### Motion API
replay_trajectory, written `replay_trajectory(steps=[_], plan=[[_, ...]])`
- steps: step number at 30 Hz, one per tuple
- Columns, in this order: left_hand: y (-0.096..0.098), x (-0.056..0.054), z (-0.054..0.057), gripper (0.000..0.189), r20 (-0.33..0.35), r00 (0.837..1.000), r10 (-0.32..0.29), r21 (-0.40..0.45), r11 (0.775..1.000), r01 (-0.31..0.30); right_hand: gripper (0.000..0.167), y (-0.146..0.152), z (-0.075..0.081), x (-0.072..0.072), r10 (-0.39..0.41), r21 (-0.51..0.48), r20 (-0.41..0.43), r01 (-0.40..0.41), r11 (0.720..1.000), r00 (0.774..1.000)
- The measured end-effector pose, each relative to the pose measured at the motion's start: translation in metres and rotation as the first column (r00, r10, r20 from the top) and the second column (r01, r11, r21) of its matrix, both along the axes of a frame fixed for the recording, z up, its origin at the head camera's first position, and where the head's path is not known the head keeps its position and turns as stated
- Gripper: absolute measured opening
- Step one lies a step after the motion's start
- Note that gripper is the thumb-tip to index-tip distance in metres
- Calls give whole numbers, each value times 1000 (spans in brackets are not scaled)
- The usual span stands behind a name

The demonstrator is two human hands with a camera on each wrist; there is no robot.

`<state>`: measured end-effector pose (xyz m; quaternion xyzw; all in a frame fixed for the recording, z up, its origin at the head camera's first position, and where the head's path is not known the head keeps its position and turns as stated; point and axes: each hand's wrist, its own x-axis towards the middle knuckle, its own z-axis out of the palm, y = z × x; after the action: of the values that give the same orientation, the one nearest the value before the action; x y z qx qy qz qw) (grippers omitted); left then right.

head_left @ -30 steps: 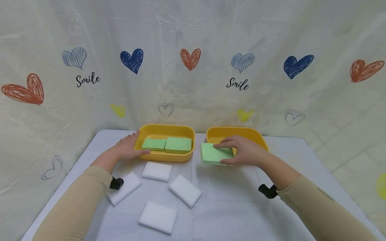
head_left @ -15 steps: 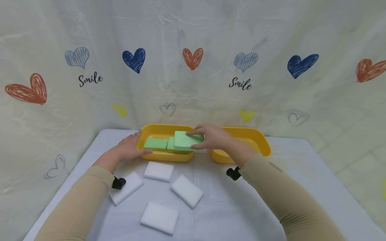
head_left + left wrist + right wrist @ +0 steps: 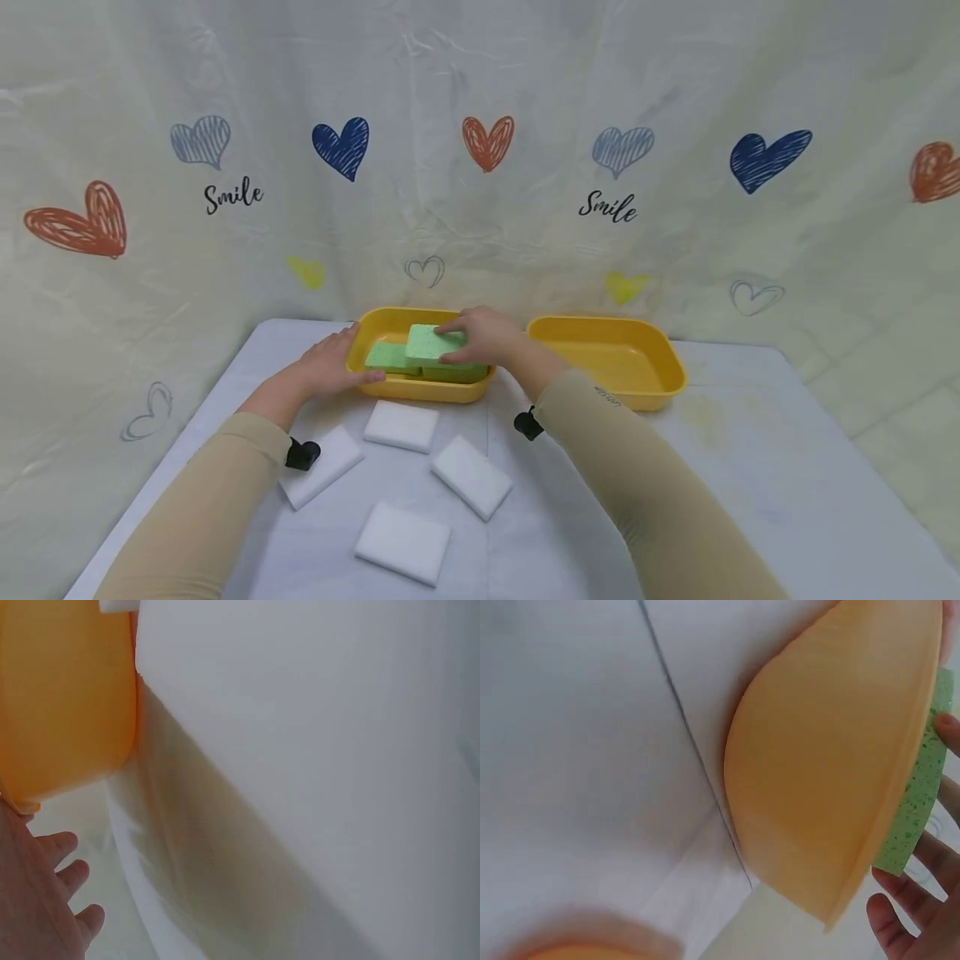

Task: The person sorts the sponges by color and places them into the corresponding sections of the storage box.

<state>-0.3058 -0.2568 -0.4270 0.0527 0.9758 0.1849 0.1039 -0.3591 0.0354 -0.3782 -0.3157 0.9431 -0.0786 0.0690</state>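
Observation:
A green speckled sponge [image 3: 424, 343] is pinched between the thumb and fingers of my right hand [image 3: 489, 335], over the left yellow tray [image 3: 431, 392]. Under it lie two more green sponges [image 3: 384, 357], side by side in that tray. In the right wrist view the held sponge [image 3: 916, 791] shows just beyond the tray's rim. My left hand [image 3: 324, 367] rests against the tray's left end, its thumb along the front rim. Beside the tray in the left wrist view, the fingers of this hand [image 3: 34, 892] are extended and a little spread.
A second yellow tray [image 3: 611, 360] stands to the right with nothing visible in it. Several white sponge blocks [image 3: 471, 477] lie on the white-covered table [image 3: 720, 467] in front of the left tray. Behind hangs a pale sheet [image 3: 420, 67] printed with hearts.
My right hand has carried the green sponge left, from in front of the right tray to over the sponges in the left tray. The left hand has stayed at the tray.

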Motion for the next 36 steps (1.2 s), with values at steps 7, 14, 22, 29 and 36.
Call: replay_trajectory(steps=[7, 14, 22, 29, 36], plan=[[1, -1, 0, 127, -4, 1000, 0, -5, 1000, 0, 56, -20, -9, -3, 10, 8, 15, -10, 1000, 1000], [0, -1, -2, 129, 5, 1000, 5, -3, 1000, -5, 56, -32, -16, -4, -6, 11, 29, 5, 1000, 1000], [0, -2, 0, 127, -10, 1000, -5, -2, 1000, 5, 58, -35, -21, -5, -43, 9, 49, 42, 999, 998], [-1, -2, -2, 126, -9, 1000, -14, -14, 1000, 14, 63, -28, -19, -5, -31, -24, 31, 32, 999, 999], [0, 0, 0, 122, -11, 1000, -16, 0, 1000, 16, 62, -14, -10, 1, -55, -133, 68, 64, 989, 996]])
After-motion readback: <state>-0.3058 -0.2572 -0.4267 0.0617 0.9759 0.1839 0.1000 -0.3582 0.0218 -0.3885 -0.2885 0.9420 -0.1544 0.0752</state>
